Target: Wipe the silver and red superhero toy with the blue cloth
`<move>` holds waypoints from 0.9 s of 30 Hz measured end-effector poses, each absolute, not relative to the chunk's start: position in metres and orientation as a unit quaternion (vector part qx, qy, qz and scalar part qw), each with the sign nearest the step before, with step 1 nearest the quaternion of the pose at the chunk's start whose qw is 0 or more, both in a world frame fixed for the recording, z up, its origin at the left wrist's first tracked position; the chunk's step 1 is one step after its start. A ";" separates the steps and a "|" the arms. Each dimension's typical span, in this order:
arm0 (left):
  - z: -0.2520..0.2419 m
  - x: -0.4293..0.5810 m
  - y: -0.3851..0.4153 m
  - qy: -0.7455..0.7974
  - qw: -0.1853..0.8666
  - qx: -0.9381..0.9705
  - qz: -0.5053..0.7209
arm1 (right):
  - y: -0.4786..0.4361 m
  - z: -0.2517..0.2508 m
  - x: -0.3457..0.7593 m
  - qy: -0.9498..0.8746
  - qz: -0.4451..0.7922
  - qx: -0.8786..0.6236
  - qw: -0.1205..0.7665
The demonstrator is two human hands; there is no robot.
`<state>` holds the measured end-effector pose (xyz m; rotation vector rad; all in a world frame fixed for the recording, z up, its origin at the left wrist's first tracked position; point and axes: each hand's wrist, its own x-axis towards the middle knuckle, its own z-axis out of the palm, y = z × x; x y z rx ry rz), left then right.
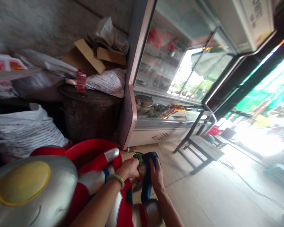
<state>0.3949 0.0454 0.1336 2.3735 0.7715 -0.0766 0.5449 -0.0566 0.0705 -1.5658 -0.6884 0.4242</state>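
A large silver and red toy ride figure [38, 186] with a yellow oval eye fills the lower left. My left hand [129, 168], with a pale green bangle on the wrist, grips a part of the ride near a green and yellow knob [137, 156]. My right hand [156, 176] presses a dark blue cloth [148, 179] against the ride's silver and red front part, just beside my left hand. The cloth hangs down between both hands.
A glass-door display fridge [170, 78] stands ahead. Left of it a dark round barrel [90, 110] carries a pink bottle [81, 81], cardboard and printed sacks [21, 132]. A black metal bench [201, 148] stands on the tiled floor near a bright doorway.
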 end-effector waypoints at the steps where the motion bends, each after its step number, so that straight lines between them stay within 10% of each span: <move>1: 0.133 0.394 0.046 0.293 0.315 0.902 -0.027 | -0.060 0.071 0.551 -0.276 0.205 -0.674 0.654; 8: 0.125 0.389 0.050 0.298 0.307 0.904 -0.009 | -0.176 0.087 0.598 -0.201 0.333 -0.567 0.726; 12: 0.123 0.391 0.049 0.295 0.310 0.904 -0.019 | -0.242 0.057 0.579 -0.197 0.365 -0.683 0.601; 15: 0.125 0.392 0.046 0.292 0.308 0.905 -0.025 | -0.244 0.012 0.536 -0.282 0.332 -0.772 0.463; 27: 0.133 0.390 0.043 0.285 0.305 0.908 -0.034 | -0.184 0.009 0.485 -0.359 0.096 -0.780 0.503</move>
